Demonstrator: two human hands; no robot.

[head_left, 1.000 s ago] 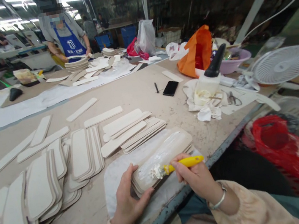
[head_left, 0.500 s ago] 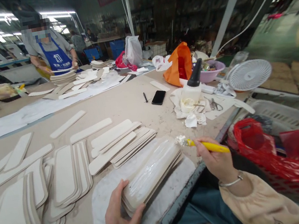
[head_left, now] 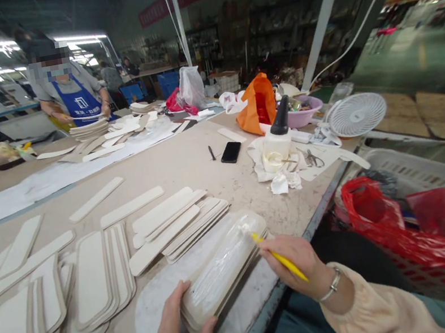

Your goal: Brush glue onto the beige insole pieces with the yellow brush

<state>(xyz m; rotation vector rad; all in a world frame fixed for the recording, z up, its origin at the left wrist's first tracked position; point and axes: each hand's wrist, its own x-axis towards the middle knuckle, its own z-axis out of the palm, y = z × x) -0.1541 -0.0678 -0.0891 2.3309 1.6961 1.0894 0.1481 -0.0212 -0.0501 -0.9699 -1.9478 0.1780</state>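
Observation:
A stack of long rounded panels (head_left: pixel 223 269) lies on a white sheet (head_left: pixel 149 311) near the table's front edge. The top panel looks wet and shiny along its length. My left hand (head_left: pixel 182 328) grips the near end of this stack, thumb on one side and fingers on the other. In my right hand (head_left: pixel 293 263) is a brush with a yellow handle (head_left: pixel 289 267). Its white-coated bristles touch the far end of the top panel. To the left, more pale panels (head_left: pixel 91 276) lie in overlapping piles, with narrower strips (head_left: pixel 187 213) beyond the stack.
A black phone (head_left: pixel 231 152), a white bottle with a black nozzle (head_left: pixel 276 142), scissors (head_left: pixel 311 158) and an orange bag (head_left: pixel 257 106) are farther back. At right stand a white fan (head_left: pixel 357 115) and a basket with red plastic bags (head_left: pixel 410 231). A co-worker (head_left: pixel 71 90) handles panels across the table.
My right hand has moved left and inward, bringing the brush from beyond the stack's far end onto the top panel. My left hand keeps its hold. The camera view has shifted slightly.

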